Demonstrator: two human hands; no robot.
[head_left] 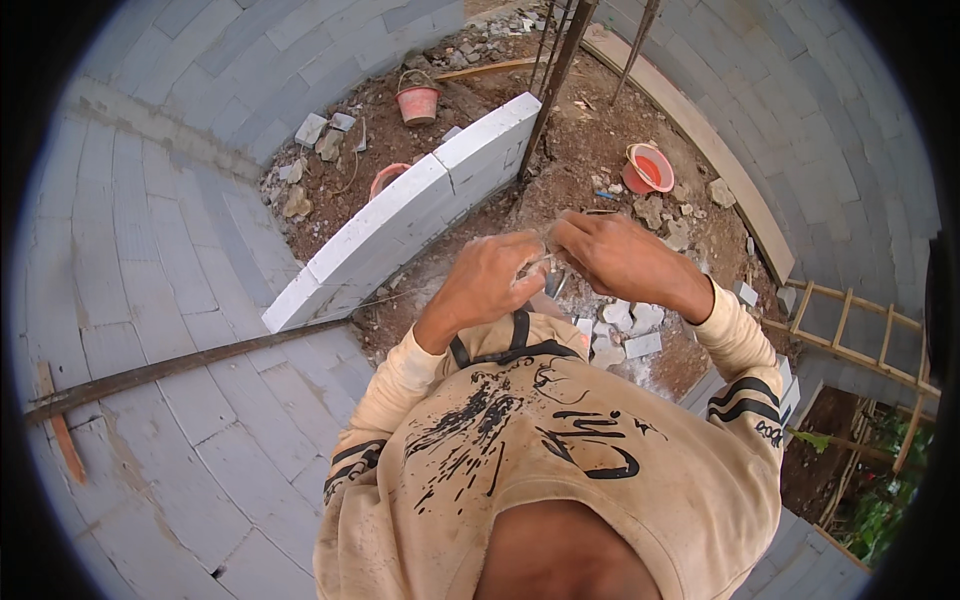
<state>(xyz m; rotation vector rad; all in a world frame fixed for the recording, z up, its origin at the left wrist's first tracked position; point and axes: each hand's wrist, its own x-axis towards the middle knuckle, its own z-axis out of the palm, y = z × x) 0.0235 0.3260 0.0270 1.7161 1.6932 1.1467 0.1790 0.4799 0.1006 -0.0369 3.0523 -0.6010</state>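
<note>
My left hand (494,272) and my right hand (622,256) are raised in front of my body, with their fingertips almost meeting. The fingers of both are curled in a pinch. Whatever lies between them, if anything, is too small to make out. Pale dust coats the left fingers. Just beyond my left hand stands a low wall of light grey blocks (440,190), its top course whitish. Below my right hand, broken block pieces (632,330) lie on the dirt.
A red bucket (417,104) stands behind the low wall, and an orange-red bucket (648,168) sits to the far right. Steel bars (560,70) rise at the wall's far end. A wooden ladder (850,325) is at the right. Tall block walls (150,260) surround the place.
</note>
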